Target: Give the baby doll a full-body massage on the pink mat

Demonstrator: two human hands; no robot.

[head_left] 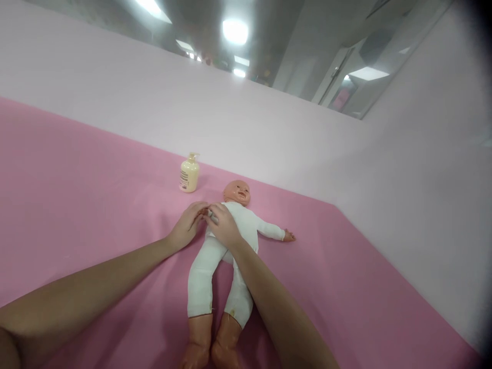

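While both hands meet over the doll's arm nearest the bottle | doll (234,230) on its back on pink sheet (77,195) | left hand (188,224) cupped on that arm's end | right hand (225,225) fingers curled on it (hold unclear) | lotion bottle (189,174) upright near the head

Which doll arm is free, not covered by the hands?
The doll's outstretched arm on the picture's right lies free on the pink sheet; the left hand and right hand cover the other.
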